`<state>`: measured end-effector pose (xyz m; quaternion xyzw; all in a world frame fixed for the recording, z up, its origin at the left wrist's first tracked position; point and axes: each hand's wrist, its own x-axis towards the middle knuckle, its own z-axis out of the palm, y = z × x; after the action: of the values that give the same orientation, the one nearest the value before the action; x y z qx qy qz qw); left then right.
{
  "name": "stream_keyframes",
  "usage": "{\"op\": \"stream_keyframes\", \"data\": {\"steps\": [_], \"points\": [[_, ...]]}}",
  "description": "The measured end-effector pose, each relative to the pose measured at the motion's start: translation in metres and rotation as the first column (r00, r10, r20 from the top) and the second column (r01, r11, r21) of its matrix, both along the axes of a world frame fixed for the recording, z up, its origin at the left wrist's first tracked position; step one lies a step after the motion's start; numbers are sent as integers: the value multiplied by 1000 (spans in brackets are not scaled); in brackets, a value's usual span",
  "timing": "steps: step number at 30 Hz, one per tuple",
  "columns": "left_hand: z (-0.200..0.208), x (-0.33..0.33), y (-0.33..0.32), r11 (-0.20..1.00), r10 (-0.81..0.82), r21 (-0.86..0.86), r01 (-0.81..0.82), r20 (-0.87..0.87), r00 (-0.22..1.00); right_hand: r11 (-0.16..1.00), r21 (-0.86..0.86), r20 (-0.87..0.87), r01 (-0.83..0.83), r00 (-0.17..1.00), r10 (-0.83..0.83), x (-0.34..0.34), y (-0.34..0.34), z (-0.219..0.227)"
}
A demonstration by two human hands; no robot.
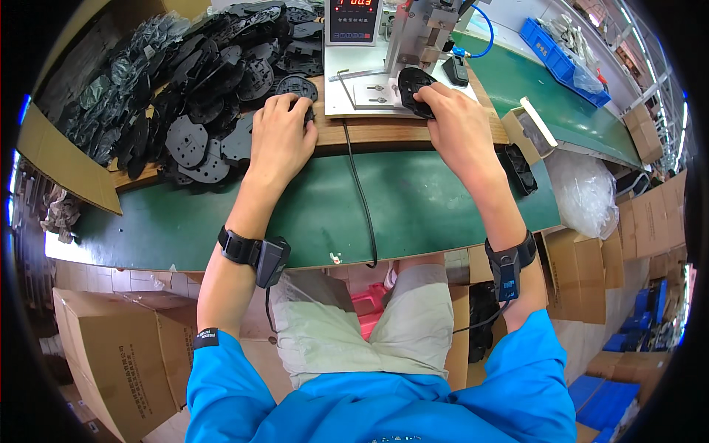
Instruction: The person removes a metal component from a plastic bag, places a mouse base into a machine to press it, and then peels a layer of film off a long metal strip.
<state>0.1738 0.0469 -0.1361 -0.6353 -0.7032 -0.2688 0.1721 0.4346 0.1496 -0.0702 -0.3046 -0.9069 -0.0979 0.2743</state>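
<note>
My right hand grips a rounded black plastic shell at the right side of the machine's white base plate. The thumb lies underneath and the fingers curl over its edge. On the left, my left hand is closed on a dark round plastic part at the right edge of a heap of similar black parts. Its fingertips partly cover that part. Between my hands, a small metal fixture with two shiny pieces sits on the plate beneath the press.
A control box with a red lit display stands behind the plate. A black cable runs down over the green table. At right are a small open carton, black parts and a blue bin. Cardboard boxes stand below.
</note>
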Motion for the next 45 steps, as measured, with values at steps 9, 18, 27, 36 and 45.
{"op": "stream_keyframes", "data": {"steps": [9, 18, 27, 36, 45], "points": [[-2, -1, 1, 1000, -8, 22, 8, 14, 1000, 999, -40, -10, 3, 1000, -3, -1, 1, 1], [-5, -5, 2, 992, 14, 128, -5, -70, 997, 977, -91, -361, -194, 921, 149, 20, -49, -15], [5, 8, 9, 971, -51, 233, 48, 6, 999, 891, -370, -156, -262, 963, 219, 55, -83, -69], [-4, 9, 0, 969, -243, 37, 246, -77, 967, 911, -353, -184, -213, 971, 155, 44, -91, -73], [-17, 28, 20, 968, -224, 104, 229, -63, 973, 921, -358, -162, -154, 982, 101, 54, -84, -68]]}}
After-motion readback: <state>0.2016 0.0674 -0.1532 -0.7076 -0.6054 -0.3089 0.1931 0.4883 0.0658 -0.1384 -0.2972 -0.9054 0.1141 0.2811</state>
